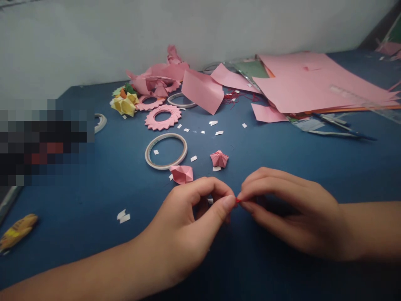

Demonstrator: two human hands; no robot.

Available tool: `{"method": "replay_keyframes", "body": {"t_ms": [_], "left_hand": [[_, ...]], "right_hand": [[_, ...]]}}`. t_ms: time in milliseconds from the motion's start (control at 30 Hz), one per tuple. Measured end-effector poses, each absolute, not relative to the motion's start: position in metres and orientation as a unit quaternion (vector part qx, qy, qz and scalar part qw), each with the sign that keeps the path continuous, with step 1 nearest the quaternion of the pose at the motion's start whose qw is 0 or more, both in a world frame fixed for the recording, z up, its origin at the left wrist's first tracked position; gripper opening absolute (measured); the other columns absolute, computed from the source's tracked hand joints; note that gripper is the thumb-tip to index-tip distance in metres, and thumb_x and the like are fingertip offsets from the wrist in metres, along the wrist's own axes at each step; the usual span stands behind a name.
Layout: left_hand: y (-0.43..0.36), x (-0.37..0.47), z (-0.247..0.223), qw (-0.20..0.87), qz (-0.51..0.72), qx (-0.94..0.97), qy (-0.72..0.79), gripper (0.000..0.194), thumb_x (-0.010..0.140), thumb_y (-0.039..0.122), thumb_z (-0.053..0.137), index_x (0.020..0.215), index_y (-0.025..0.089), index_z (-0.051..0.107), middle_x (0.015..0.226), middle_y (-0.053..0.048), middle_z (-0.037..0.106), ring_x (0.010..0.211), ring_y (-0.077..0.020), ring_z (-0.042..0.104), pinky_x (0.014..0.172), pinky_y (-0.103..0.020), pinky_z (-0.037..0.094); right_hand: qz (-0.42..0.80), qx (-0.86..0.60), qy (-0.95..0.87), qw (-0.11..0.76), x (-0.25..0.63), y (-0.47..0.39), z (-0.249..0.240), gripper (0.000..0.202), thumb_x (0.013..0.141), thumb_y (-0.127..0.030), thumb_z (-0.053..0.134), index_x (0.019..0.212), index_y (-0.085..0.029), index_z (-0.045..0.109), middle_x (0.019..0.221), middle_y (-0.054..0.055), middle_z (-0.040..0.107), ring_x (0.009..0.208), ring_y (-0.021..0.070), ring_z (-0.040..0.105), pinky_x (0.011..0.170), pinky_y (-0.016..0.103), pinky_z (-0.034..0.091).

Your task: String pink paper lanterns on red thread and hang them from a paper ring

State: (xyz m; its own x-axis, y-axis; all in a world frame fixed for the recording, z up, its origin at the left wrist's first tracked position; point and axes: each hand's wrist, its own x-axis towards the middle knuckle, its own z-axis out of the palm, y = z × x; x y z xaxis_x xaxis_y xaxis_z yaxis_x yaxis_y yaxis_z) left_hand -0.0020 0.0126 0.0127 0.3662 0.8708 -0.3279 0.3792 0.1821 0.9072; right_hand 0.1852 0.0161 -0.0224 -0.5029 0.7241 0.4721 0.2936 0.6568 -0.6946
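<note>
My left hand (194,221) and my right hand (291,213) meet fingertip to fingertip above the blue table. Both are closed in a pinch on a short bit of red thread (238,200), which shows only in the small gap between them. Just beyond my left fingers lies a folded pink paper piece (182,174). A pink paper star (219,159) sits a little farther away, with a white scrap at its base. A roll of double-sided tape (148,155) lies flat behind the folded piece.
Pink folded paper rings (151,122) and a yellow paper flower (123,103) stand at the back left. Pink sheets (307,88) and scissors (341,125) lie at the back right, near tangled red thread (232,98). White scraps (123,216) are scattered about. A yellow-brown object (19,232) lies left.
</note>
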Motion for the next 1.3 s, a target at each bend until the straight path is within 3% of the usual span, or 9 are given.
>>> {"method": "replay_keyframes", "body": {"t_ms": [433, 1300], "left_hand": [[0.0147, -0.0012, 0.0118, 0.568, 0.227, 0.593, 0.523, 0.017, 0.083, 0.027, 0.053, 0.069, 0.018, 0.058, 0.055, 0.004, 0.051, 0.048, -0.0075, 0.047, 0.041, -0.015, 0.037], [0.0138, -0.0050, 0.0119, 0.530, 0.236, 0.638, 0.507, 0.019, 0.088, 0.025, 0.048, 0.071, 0.019, 0.054, 0.059, 0.005, 0.053, 0.054, -0.0075, 0.049, 0.048, -0.016, 0.038]], "right_hand": [[0.297, -0.301, -0.817, 0.391, 0.1856, 0.0152, -0.0207, 0.015, 0.082, -0.002, 0.054, 0.091, -0.013, 0.056, 0.079, 0.003, 0.062, 0.070, 0.0087, 0.058, 0.063, 0.019, 0.048], [0.298, -0.267, -0.832, 0.384, 0.1842, 0.0155, -0.0186, 0.018, 0.081, -0.001, 0.053, 0.091, -0.014, 0.056, 0.077, 0.002, 0.061, 0.069, 0.0087, 0.056, 0.060, 0.019, 0.048]]}}
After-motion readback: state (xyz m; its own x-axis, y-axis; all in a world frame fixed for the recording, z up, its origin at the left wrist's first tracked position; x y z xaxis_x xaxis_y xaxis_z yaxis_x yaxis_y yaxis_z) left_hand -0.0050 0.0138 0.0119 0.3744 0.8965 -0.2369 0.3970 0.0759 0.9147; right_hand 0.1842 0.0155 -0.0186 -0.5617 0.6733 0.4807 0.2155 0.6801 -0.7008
